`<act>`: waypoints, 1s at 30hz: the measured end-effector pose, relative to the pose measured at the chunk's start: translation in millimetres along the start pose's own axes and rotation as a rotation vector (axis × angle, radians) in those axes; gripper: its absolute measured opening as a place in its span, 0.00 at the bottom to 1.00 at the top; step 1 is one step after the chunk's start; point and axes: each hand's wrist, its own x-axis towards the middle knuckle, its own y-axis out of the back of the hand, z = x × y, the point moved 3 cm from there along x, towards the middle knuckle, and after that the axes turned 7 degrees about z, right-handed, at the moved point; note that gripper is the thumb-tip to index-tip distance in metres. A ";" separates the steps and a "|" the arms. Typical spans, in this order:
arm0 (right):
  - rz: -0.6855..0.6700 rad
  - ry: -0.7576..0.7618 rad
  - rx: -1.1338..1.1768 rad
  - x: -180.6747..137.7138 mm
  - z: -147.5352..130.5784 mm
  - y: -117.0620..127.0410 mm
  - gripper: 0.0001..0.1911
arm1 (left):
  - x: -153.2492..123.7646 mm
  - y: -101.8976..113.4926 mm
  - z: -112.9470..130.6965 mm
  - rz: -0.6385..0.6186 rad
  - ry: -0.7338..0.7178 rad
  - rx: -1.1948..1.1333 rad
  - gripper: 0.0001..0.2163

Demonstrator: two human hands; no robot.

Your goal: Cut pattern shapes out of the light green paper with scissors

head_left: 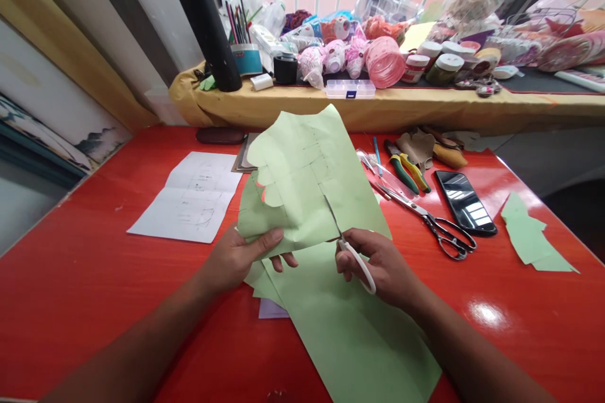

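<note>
My left hand (239, 258) pinches the lower edge of a light green paper sheet (302, 176), holding it up off the red table (70, 277). The sheet carries pencilled outlines and a scalloped cut on its left side. My right hand (380, 264) grips white-handled scissors (357, 261), whose blades stick into the sheet's lower edge at a slit. A larger green sheet (350, 334) lies flat under both hands.
A white instruction sheet (191, 198) lies to the left. To the right are large metal scissors (432, 220), pliers (406, 170), a black phone (464, 201) and green paper offcuts (532, 236). A cluttered shelf (378, 107) with a black flask (208, 28) runs behind.
</note>
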 end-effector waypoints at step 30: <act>0.333 -0.011 0.145 8.4 -9.9 33.0 0.25 | 4.0 5.2 10.2 0.218 -0.136 0.079 0.13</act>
